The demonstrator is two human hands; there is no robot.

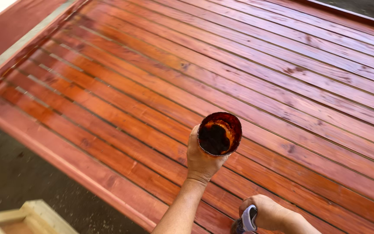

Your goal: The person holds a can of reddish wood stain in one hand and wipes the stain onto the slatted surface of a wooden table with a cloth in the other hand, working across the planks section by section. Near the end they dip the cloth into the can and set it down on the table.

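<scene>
My left hand (pixel 201 159) holds a small round can (pixel 219 133) stained red-brown, with dark liquid inside, lifted above the slatted wooden panel (pixel 282 78). My right hand (pixel 270 213) sits low at the bottom edge, closed around a tool handle with a white and dark grip (pixel 248 219); the tool's working end is hidden. The panel's slats are glossy red-brown and look wet.
The panel's thick frame edge (pixel 66 160) runs diagonally at the lower left, with grey concrete floor (pixel 14 173) beyond it. A pale unfinished wooden piece (pixel 27 216) lies at the bottom left corner. Another red board (pixel 9 26) lies at the top left.
</scene>
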